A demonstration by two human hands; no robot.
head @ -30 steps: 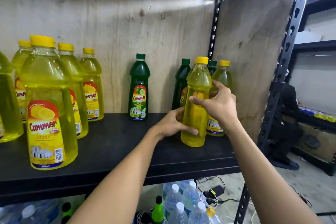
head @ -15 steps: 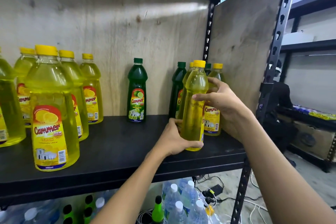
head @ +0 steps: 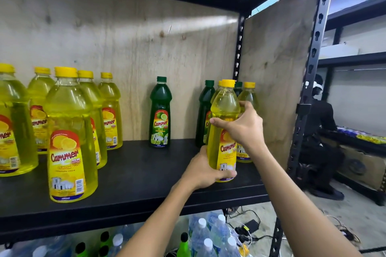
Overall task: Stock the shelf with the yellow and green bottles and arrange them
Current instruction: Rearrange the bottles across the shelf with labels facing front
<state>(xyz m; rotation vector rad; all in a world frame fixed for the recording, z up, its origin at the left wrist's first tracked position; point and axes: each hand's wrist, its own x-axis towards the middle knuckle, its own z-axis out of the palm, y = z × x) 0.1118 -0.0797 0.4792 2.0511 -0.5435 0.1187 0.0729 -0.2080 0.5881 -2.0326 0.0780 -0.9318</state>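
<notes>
While the yellow Cammer lemon bottle [head: 224, 110] stands upright at the right end of the black shelf [head: 135, 173], fingers of the left hand [head: 203, 170] curl round its base and those of the right hand [head: 243, 129] clamp its shoulder, probably to square its label

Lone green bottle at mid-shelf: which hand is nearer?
Left. The left hand grips the yellow bottle low, right of the green bottle; the right hand grips it higher, farther right.
</notes>
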